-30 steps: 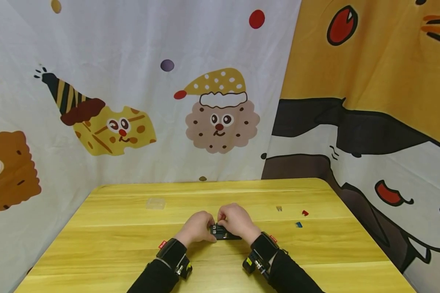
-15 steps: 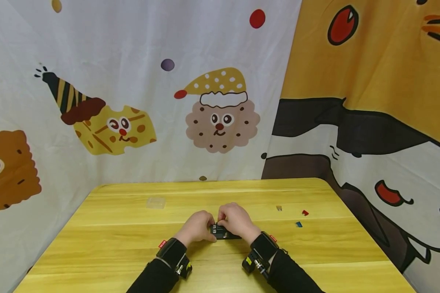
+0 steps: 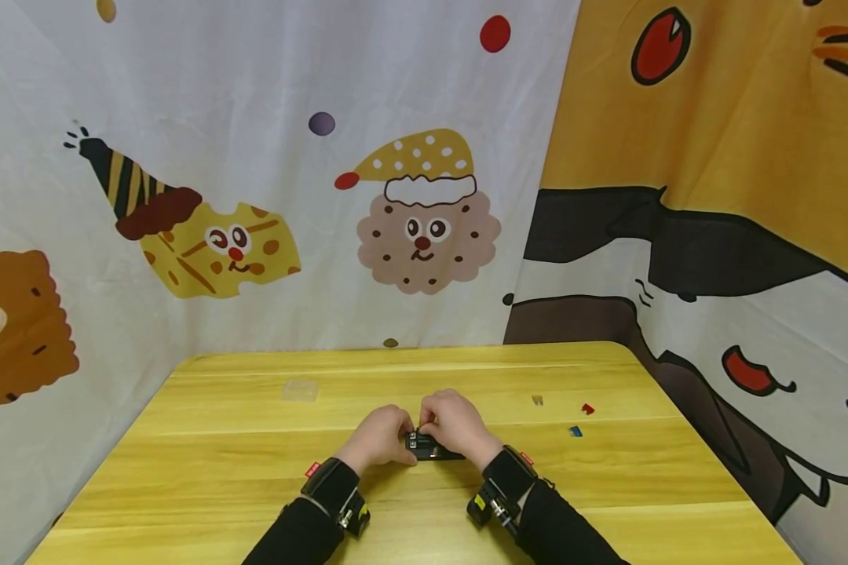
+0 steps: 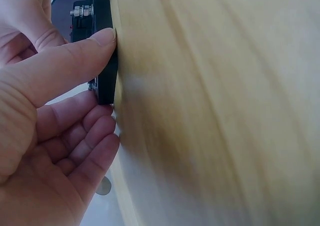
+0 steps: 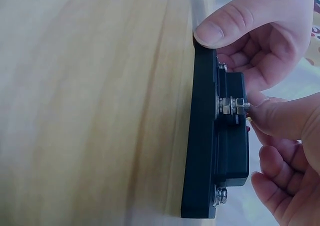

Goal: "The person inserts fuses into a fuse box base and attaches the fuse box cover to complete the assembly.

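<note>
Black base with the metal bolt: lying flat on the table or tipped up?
Flat: in the right wrist view, the black base runs along the tabletop, its metal bolt pointing away.

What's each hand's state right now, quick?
Left hand: closed, holding the block by its left end.
Right hand: thumb at the bolt tip; whether it's pinching cannot be told.

The left grip [image 3: 376, 436] holds a black device [image 3: 418, 446] beneath the right grip [image 3: 458, 424].
</note>
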Demonstrator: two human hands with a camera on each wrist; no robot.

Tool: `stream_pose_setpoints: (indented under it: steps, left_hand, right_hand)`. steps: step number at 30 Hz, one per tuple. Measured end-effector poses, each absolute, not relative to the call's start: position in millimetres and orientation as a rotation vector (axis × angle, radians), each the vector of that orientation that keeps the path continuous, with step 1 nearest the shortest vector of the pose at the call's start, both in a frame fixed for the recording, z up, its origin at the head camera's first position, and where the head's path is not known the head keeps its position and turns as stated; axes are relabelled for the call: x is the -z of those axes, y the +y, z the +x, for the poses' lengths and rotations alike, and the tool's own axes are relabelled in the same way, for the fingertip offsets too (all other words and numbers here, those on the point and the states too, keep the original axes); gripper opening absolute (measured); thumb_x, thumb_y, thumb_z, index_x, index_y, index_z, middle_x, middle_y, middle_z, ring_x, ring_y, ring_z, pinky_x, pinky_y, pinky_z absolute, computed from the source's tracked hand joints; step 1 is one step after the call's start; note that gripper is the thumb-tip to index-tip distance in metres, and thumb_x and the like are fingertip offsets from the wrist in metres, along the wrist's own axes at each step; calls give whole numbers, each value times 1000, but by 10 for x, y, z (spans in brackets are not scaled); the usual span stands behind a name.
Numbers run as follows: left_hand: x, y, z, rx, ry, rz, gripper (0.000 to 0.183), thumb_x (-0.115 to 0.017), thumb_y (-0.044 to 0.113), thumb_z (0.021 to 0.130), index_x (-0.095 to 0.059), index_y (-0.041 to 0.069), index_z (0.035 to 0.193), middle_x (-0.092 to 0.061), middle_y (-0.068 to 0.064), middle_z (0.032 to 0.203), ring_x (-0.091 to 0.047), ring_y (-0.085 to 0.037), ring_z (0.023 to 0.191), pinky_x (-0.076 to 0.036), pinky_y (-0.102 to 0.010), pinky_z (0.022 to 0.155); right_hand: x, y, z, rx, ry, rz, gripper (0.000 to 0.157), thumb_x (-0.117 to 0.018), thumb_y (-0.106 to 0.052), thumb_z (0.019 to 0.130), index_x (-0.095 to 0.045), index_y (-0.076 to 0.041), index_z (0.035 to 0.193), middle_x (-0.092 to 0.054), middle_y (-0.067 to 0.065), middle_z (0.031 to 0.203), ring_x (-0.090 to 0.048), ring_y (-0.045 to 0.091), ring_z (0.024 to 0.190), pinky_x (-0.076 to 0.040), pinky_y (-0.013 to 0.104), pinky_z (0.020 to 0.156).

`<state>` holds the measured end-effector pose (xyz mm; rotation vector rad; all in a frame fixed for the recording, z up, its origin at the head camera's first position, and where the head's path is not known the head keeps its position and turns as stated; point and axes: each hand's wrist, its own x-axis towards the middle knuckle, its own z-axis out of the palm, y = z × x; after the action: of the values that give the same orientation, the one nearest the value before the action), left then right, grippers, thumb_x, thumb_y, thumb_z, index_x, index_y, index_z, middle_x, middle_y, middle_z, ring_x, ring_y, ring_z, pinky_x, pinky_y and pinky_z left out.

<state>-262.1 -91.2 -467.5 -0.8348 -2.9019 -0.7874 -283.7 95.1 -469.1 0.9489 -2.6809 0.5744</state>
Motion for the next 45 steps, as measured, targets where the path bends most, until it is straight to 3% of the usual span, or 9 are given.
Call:
stream_pose_setpoints:
  steps: [18,45]
  left_hand:
    - [4690,-908,-2634,793,-2902,-823,39,-96,19,59,-68,5,82,-56,2,76,-47,-12,68,-44,-30,67]
    - [4715,-923,-2644,797,-2876,-830,38,-95,20,59,-68,6,81,-55,3,75,-46,-11,67,-44,-29,66]
  right_hand:
    - [4632,986,-2830,-565,-2708,987,8,-81,-14,83,-73,-16,81,-61,-10,78,-56,14,81,-49,31,75]
    - [4624,929,-2815,-557,-2729,918,20,-84,-15,80,-68,-22,71,-57,-12,73,-56,11,74,-50,29,69]
